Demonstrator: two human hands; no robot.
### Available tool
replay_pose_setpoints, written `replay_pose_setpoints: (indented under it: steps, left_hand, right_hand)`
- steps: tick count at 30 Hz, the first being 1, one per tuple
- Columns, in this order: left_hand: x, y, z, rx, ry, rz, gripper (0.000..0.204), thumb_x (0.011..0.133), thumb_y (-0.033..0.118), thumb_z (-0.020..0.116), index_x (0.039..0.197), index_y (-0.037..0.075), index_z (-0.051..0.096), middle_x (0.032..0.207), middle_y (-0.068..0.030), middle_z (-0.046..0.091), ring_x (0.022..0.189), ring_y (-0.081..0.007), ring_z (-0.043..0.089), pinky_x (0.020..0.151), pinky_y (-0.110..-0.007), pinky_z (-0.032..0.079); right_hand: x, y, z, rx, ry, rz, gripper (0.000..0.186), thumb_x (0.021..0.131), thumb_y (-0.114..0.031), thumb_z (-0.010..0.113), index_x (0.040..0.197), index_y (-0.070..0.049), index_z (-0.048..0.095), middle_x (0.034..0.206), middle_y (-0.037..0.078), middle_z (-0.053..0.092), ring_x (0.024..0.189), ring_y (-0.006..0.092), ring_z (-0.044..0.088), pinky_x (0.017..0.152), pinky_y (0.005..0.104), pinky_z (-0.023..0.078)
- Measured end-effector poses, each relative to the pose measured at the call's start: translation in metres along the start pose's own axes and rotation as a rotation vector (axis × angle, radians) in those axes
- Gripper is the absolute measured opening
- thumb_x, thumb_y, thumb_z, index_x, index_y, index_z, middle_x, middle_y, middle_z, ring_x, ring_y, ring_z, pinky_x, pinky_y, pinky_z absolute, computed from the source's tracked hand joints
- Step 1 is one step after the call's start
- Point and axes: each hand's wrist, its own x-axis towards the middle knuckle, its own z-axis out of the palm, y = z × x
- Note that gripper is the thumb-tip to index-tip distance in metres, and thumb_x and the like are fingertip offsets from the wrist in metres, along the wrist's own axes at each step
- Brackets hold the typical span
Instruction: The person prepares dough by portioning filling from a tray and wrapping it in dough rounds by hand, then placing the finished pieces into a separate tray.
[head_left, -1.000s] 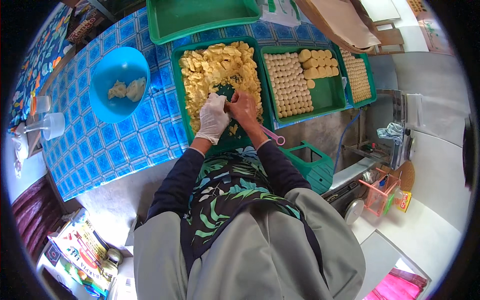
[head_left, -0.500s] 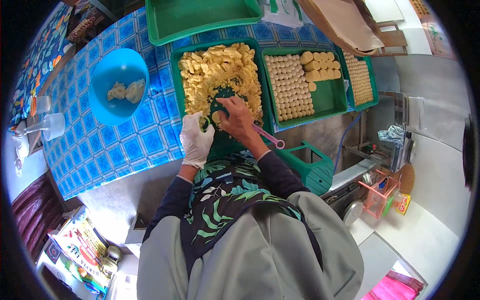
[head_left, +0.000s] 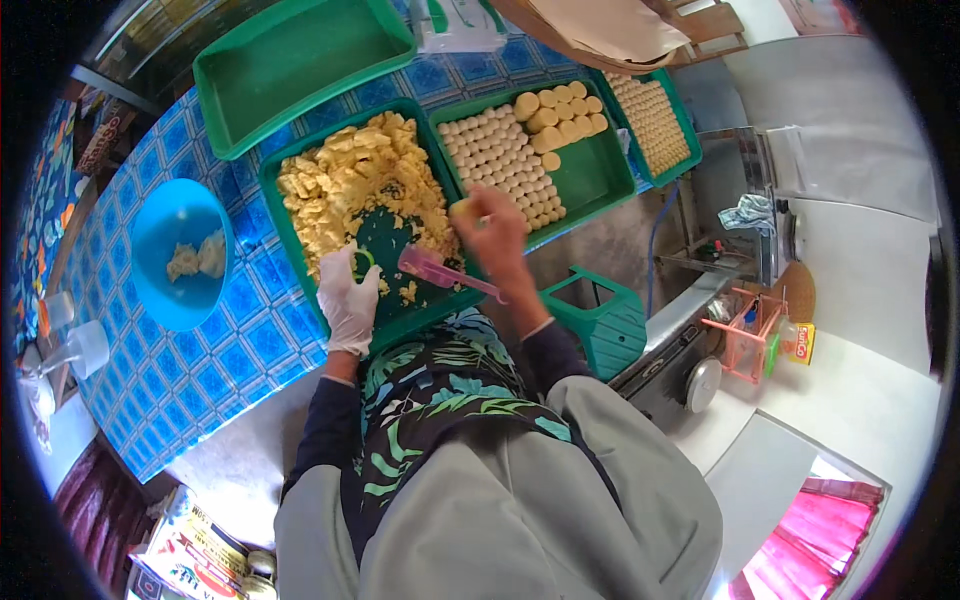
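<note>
My gloved left hand (head_left: pixel 345 300) grips a small green ring cutter (head_left: pixel 363 255) at the lower left of the tray of crumbly yellow dough (head_left: pixel 325 180). My bare right hand (head_left: pixel 495 235) holds a small yellow dough piece (head_left: pixel 462 208) in its fingers, near the front left edge of the middle tray (head_left: pixel 595 180). That tray holds rows of small pale balls (head_left: pixel 490 150) and yellow discs (head_left: pixel 570 115). A pink measuring spoon (head_left: pixel 430 266) lies across the dough tray below my right hand, over the dark green bottom.
A blue bowl (head_left: pixel 165 240) with white dough is at left, clear cups (head_left: pixel 85 350) beyond it. An empty green tray (head_left: pixel 300 60) is at back, another filled tray (head_left: pixel 650 125) at right. A green plastic stool (head_left: pixel 610 340) and metal appliance (head_left: pixel 700 385) stand below right.
My right hand has lifted away rightward with a dough piece from beside my left hand, which stays on the ring. The pink spoon now shows fully. The view has turned toward the right.
</note>
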Motion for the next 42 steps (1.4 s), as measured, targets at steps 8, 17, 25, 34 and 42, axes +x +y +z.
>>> replay_pose_setpoints:
  steps: [8,17,25,34,42]
  left_hand:
    - [0.017,-0.002,0.041,0.043,-0.063,0.054,0.046,0.069,0.012,0.078,0.111,0.002,0.061,0.103,-0.0172,0.06,0.098,-0.0353,0.06,0.085,-0.041,0.049]
    - [0.013,-0.001,0.041,0.036,-0.021,0.04,0.045,0.069,0.011,0.077,0.111,0.003,0.061,0.102,-0.0175,0.059,0.096,-0.0348,0.06,0.084,-0.041,0.049]
    - [0.013,-0.005,0.047,-0.022,0.086,0.079,0.049,0.07,0.014,0.078,0.115,0.005,0.062,0.101,-0.0168,0.06,0.095,-0.0344,0.06,0.081,-0.042,0.05]
    - [0.085,0.031,0.065,0.018,0.02,0.364,0.041,0.069,0.014,0.078,0.107,0.005,0.064,0.097,-0.0163,0.061,0.094,-0.0356,0.06,0.078,-0.044,0.048]
    - [0.093,0.025,0.065,0.246,-0.262,0.433,0.022,0.066,0.015,0.075,0.083,0.003,0.067,0.09,-0.0178,0.06,0.091,-0.0359,0.061,0.077,-0.045,0.05]
  right_hand:
    - [0.077,0.122,-0.09,-0.343,0.322,0.124,0.066,0.065,0.001,0.078,0.127,-0.002,0.057,0.096,0.012,0.059,0.085,0.0255,0.06,0.074,0.0383,0.052]
    - [0.091,0.131,-0.069,-0.263,0.373,0.034,0.076,0.064,0.009,0.077,0.135,-0.001,0.05,0.108,0.013,0.056,0.094,0.0279,0.06,0.074,0.0377,0.053]
    - [0.077,0.115,-0.077,-0.369,0.365,-0.089,0.075,0.068,0.008,0.077,0.137,-0.003,0.049,0.113,0.015,0.057,0.092,0.0268,0.061,0.077,0.0378,0.053]
    - [-0.023,0.0,-0.023,-0.311,-0.153,-0.276,0.027,0.074,-0.003,0.071,0.1,-0.003,0.064,0.092,0.014,0.062,0.089,0.0335,0.062,0.074,0.0424,0.051]
    - [-0.074,-0.023,0.013,-0.782,-0.421,-0.234,0.035,0.076,-0.007,0.064,0.11,-0.015,0.064,0.088,0.014,0.063,0.082,0.0366,0.06,0.076,0.0458,0.046]
